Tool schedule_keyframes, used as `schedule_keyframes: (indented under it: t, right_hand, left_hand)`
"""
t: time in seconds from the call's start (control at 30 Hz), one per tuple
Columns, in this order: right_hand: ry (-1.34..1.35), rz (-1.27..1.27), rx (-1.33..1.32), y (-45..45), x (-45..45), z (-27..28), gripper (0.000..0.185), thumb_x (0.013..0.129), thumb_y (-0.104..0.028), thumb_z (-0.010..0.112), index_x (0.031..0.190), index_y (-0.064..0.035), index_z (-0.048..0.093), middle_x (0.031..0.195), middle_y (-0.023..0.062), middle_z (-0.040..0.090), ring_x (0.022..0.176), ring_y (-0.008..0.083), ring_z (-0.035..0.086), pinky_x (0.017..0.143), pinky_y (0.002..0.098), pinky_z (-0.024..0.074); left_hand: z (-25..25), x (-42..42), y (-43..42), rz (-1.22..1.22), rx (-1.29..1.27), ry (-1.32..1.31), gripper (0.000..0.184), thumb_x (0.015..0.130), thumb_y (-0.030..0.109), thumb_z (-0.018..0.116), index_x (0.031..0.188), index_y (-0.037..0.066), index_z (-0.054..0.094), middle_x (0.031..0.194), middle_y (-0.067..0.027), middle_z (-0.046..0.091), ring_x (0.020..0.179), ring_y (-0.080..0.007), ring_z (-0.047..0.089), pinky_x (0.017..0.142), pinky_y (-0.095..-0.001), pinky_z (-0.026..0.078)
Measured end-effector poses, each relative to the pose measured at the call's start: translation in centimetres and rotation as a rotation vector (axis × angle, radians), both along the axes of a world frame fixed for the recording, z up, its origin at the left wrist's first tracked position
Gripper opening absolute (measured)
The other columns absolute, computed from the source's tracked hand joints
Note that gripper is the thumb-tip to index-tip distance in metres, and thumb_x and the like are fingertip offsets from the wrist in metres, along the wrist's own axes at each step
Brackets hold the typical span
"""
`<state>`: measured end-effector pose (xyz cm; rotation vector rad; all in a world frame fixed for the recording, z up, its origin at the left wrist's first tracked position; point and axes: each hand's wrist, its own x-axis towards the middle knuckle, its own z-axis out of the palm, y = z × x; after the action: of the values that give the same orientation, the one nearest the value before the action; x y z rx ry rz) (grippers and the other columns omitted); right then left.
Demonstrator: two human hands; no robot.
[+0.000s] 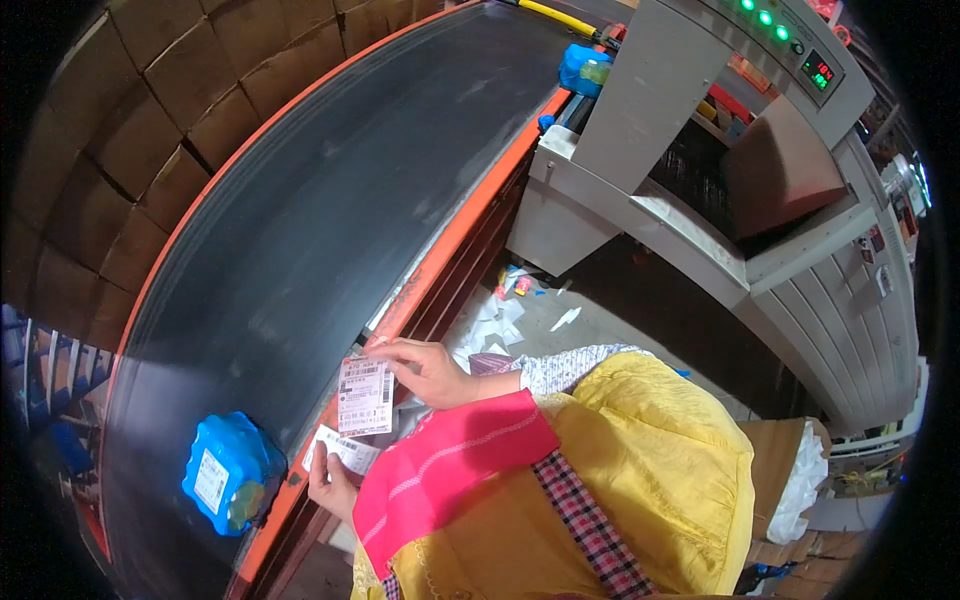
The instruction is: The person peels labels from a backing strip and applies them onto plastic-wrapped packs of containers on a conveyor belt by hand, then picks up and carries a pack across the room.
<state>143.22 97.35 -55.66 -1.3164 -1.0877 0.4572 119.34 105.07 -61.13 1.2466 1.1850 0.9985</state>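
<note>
My right hand [432, 372] comes out of a patterned cuff, with thumb and fingers pinched on the upper edge of a printed shipping label [365, 396] that carries barcodes and text. Below it, my left hand [333, 487] is closed on a second white label [346, 450], also printed with a barcode. The two labels lie close together and partly overlap, so I cannot tell whether they are joined. Both hands are beside the near orange edge of the conveyor. On the belt, left of my left hand, sits a blue-wrapped parcel [232, 472] with a white label on it.
A black curved conveyor belt [330, 180] with orange rails runs ahead. Stacked cardboard boxes [190, 110] line its far side. A grey machine [640, 110] with green lights holds a carton [775, 165]. Another blue parcel [582, 70] is by it. Paper scraps [490, 325] litter the floor.
</note>
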Motion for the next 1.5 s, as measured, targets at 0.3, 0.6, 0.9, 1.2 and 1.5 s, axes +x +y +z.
schedule_keyframes:
  t: [0.3,0.6,0.9,1.2,1.5]
  right_hand:
    - [0.109,-0.024,-0.037,-1.0,0.3,-0.1,0.024,0.088,-0.001,0.049,0.11,0.0019,0.058,0.103,0.0152,0.062,0.097,0.0215,0.061,0.081,0.0298,0.0489]
    - [0.037,-0.062,-0.032,-1.7,0.5,-0.3,0.023,0.089,-0.001,0.048,0.11,0.0002,0.059,0.106,0.0129,0.063,0.1,0.0204,0.061,0.085,0.0299,0.0481]
    - [0.209,-0.061,-0.06,-2.1,1.2,0.0,0.025,0.09,-0.002,0.047,0.113,0.0003,0.058,0.108,0.0105,0.06,0.101,0.0167,0.058,0.086,0.029,0.0468]
    - [0.139,-0.117,-0.077,-1.2,1.7,-0.8,0.025,0.087,0.0,0.046,0.11,0.0026,0.057,0.103,0.0103,0.062,0.097,0.0157,0.059,0.082,0.0281,0.0468]
    - [0.241,-0.072,-0.171,0.2,2.8,-1.8,0.027,0.088,0.0,0.047,0.113,0.0033,0.055,0.106,0.0103,0.06,0.101,0.0152,0.057,0.086,0.0287,0.0452]
  left_hand:
    - [2.1,4.2,-2.2,-0.198,-0.148,-0.196,0.041,0.087,-0.007,0.048,0.127,-0.005,0.047,0.102,-0.01,0.061,0.076,-0.0088,0.054,0.063,-0.0222,0.045]
    - [1.2,4.6,-2.0,-0.473,-0.127,-0.185,0.034,0.088,0.0,0.051,0.122,-0.006,0.05,0.108,-0.0108,0.06,0.091,-0.0136,0.058,0.079,-0.0262,0.047]
    - [0.8,5.8,-1.7,-0.478,-0.147,-0.224,0.03,0.089,-0.004,0.048,0.119,-0.009,0.052,0.103,-0.0122,0.062,0.087,-0.013,0.059,0.074,-0.025,0.048]
    - [1.3,6.5,-1.5,-0.426,-0.181,-0.172,0.033,0.089,-0.007,0.046,0.122,-0.01,0.05,0.109,-0.0158,0.06,0.094,-0.0158,0.06,0.082,-0.0278,0.049]
    - [-0.3,6.8,-0.6,-0.381,-0.23,-0.178,0.03,0.089,-0.004,0.049,0.119,-0.009,0.053,0.105,-0.0146,0.062,0.091,-0.0145,0.06,0.079,-0.0268,0.049]
